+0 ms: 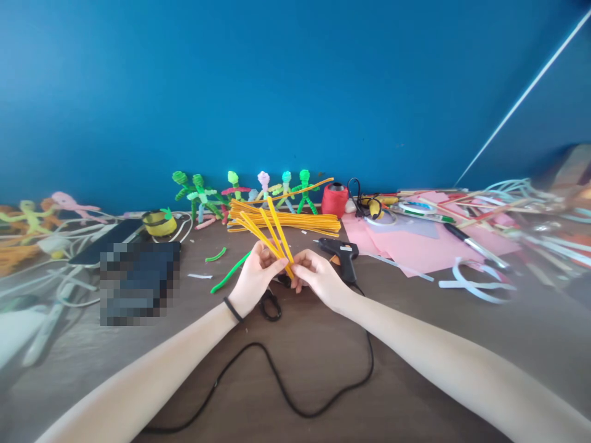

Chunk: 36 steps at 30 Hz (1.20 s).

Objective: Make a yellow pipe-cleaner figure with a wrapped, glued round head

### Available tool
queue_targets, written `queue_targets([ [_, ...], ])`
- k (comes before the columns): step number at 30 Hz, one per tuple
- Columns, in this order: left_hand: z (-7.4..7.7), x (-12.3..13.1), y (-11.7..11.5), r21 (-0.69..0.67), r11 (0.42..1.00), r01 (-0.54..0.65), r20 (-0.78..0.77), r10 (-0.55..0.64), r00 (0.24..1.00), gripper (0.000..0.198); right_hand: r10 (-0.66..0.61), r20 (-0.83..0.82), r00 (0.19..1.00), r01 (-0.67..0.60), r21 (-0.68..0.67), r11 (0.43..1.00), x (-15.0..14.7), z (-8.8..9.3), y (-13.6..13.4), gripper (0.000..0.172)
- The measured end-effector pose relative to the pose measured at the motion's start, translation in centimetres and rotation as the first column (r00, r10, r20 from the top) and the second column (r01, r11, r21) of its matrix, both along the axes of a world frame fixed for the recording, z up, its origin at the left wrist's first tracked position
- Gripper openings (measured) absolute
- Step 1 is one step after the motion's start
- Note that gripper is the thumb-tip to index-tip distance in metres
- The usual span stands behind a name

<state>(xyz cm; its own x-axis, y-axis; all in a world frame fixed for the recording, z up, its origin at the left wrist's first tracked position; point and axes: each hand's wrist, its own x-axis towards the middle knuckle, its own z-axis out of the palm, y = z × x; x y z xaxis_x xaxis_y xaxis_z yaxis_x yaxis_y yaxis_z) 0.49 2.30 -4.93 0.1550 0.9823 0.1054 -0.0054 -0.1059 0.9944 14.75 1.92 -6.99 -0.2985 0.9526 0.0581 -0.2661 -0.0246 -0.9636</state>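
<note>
Several yellow pipe cleaners [269,235] fan upward from between my two hands, their lower ends pinched together. My left hand [259,271] is closed on them, thumb pressed over the stems. Close beside it, my right hand [317,274] pinches the lower ends with thumb and fingers. Beneath the hands lie the black handles of scissors [271,307], partly hidden. A green pipe cleaner [229,274] rests on the table by my left hand. Behind the hands lies a bundle of yellow pipe cleaners [295,223]. A black glue gun [341,251] is just right of my right hand.
Small pipe-cleaner figures [198,187] lean along the blue wall. A red spool [335,199] stands near pink paper sheets [397,243], a marker [475,245] and clear glue sticks. Left are a yellow tape roll [159,225], cables and dark devices. A black cord [295,411] curves across the front.
</note>
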Motion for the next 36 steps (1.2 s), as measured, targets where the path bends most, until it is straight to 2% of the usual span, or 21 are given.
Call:
queue_targets([
  [8,0.41,0.3,-0.26,-0.001,0.998,-0.063,0.016,0.063,0.998,0.033,-0.016,-0.023,1.0,0.016,0.008,1.0,-0.07,-0.39,0.17,0.018],
  [16,0.09,0.22,-0.05,0.042,0.989,-0.14,-0.046,0.142,0.989,0.023,-0.022,-0.079,0.997,0.02,-0.017,1.0,-0.01,-0.91,0.48,0.025],
  [28,0.39,0.15,-0.11,0.093,0.985,-0.148,-0.214,0.165,0.963,0.014,-0.022,-0.068,0.997,0.022,-0.001,1.0,-0.1,-0.38,0.33,0.022],
  [36,0.39,0.25,-0.21,0.085,0.991,-0.102,-0.174,0.115,0.978,0.017,-0.018,-0.094,0.995,0.018,-0.004,1.0,-0.05,-0.5,0.43,0.025],
])
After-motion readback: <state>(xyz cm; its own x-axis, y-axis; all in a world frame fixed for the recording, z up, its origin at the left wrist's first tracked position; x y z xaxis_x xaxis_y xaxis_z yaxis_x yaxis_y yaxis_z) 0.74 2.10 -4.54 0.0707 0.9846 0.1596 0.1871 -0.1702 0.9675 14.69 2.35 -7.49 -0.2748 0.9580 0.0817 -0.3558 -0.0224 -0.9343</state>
